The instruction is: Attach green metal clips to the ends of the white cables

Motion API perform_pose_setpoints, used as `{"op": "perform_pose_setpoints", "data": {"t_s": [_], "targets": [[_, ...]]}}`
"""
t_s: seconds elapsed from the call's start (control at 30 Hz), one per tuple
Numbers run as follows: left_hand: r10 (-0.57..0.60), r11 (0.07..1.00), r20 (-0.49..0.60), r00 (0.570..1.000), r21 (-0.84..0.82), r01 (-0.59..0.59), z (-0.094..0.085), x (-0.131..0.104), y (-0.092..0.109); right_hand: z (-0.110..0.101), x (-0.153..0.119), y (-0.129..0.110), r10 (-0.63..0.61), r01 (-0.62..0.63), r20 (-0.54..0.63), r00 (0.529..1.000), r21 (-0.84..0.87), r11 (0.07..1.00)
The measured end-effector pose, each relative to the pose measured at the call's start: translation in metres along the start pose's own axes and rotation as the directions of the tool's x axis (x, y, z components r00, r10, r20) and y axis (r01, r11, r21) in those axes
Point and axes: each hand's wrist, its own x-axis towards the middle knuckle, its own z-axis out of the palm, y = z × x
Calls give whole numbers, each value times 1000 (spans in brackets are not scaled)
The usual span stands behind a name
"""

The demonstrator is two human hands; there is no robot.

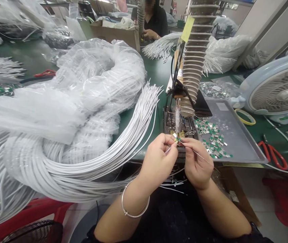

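My left hand pinches a small green and silver connector together with the end of a white cable. Close against it on the right, my right hand is closed on a thin solder wire, whose tip reaches the connector. Both hands meet just below the tip of an upright soldering iron, fixed over a dark, dirty stand. A thick bundle of white cables curves in from the left.
A grey tray at the right holds many small connectors. Beyond it are yellow tape, red-handled pliers and a fan. A ribbed hose hangs behind the iron. A person sits across the table.
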Motion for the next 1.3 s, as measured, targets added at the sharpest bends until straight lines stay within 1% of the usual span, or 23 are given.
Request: {"op": "perform_pose_setpoints", "data": {"t_s": [0.17, 0.33, 0.57, 0.67, 0.77, 0.83, 0.97, 1.03, 1.1, 1.17, 1.23, 1.3], "targets": [[-3, 1000, -4, 1000, -8, 3, 0, -1, 1, 0, 0, -1, 0, 0, 2, 1000, 22, 1000], [-22, 1000, 2, 1000, 17, 22, 0, -2, -1, -1, -3, 0, 2, -3, 11, 1000, 33, 999], [-33, 999, -4, 999, 17, 33, 0, -5, -12, -2, -8, 1, -12, 12, 43, 999, 10, 1000], [-15, 1000, -5, 1000, 20, 15, 1, -9, -18, -3, -13, -1, 0, -2, 72, 997, 17, 1000], [38, 998, 0, 999, 53, -38, 0, -17, -27, -6, -18, -3, 11, -13, 102, 995, 23, 1000], [89, 990, 6, 996, 112, -89, -1, -24, -34, -10, -22, -4, 17, -22, 124, 992, 43, 999], [207, 937, 102, 973, 265, -227, -5, -38, -47, -17, -32, -2, 42, -53, 159, 986, 64, 997], [239, 906, 118, 964, 330, -265, -8, -45, -51, -21, -37, 0, 52, -63, 169, 984, 59, 996], [246, 886, 74, 967, 387, -255, -11, -51, -57, -25, -43, 2, 59, -70, 184, 981, 55, 996], [229, 876, 29, 973, 429, -219, -14, -57, -66, -29, -50, 4, 63, -75, 210, 976, 52, 996], [199, 862, 21, 980, 471, -185, -17, -62, -81, -33, -59, 7, 67, -81, 257, 964, 46, 996], [169, 825, 11, 986, 545, -148, -19, -64, -100, -37, -70, 12, 79, -94, 318, 945, 32, 995]]}}
